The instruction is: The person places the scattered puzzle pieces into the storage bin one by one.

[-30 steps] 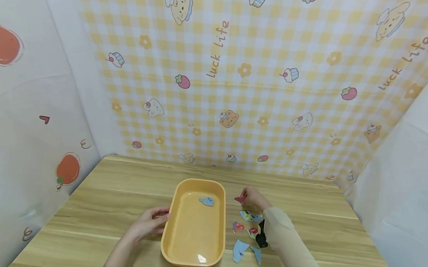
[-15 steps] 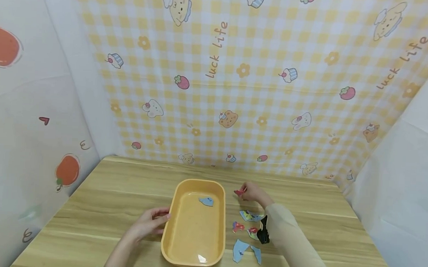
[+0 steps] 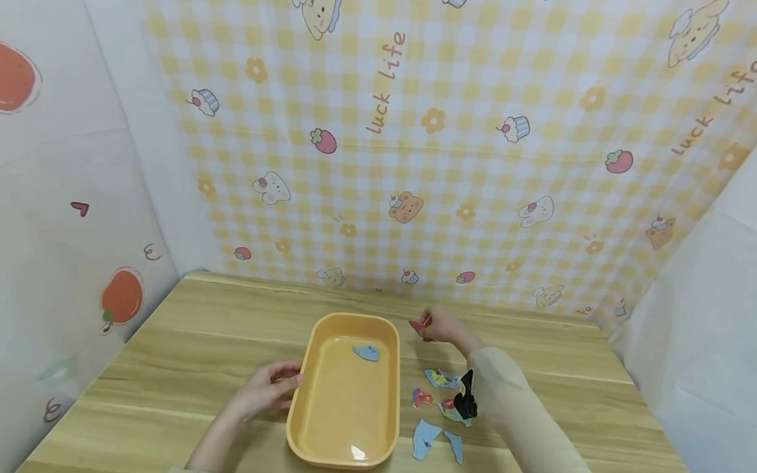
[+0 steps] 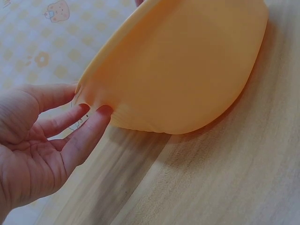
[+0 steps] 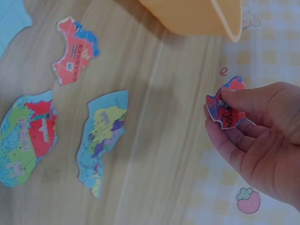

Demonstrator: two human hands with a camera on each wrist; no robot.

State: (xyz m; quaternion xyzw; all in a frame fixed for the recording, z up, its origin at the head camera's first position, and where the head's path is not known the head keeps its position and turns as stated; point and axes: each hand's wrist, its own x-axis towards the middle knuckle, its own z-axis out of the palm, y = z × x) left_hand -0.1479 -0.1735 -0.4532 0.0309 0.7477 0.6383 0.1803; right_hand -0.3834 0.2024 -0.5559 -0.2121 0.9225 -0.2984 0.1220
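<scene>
My right hand (image 3: pixel 443 326) pinches a small red-and-blue map puzzle piece (image 5: pixel 226 103) between thumb and fingers. It is held beyond the other pieces, to the right of the tray's far end. My left hand (image 3: pixel 263 391) touches the left side of a yellow-orange plastic tray (image 3: pixel 293 428), its extended fingertips (image 4: pixel 104 110) against the outer wall below the rim. A light-blue puzzle piece (image 3: pixel 367 352) lies inside the tray near its far end.
Right of the tray lie a blue-yellow piece (image 3: pixel 439 378), a red piece (image 3: pixel 421 398), a green-red piece (image 5: pixel 28 136) and two light-blue pieces, one larger (image 3: pixel 425 438), one narrow (image 3: pixel 454 446). A black device (image 3: pixel 467 400) sits at the right wrist. A checked cloth (image 3: pixel 355 194) hangs behind the table.
My right hand has moved away, up and slightly left in the head view, carrying the red-and-blue puzzle piece. My left hand and the tray stay in place.
</scene>
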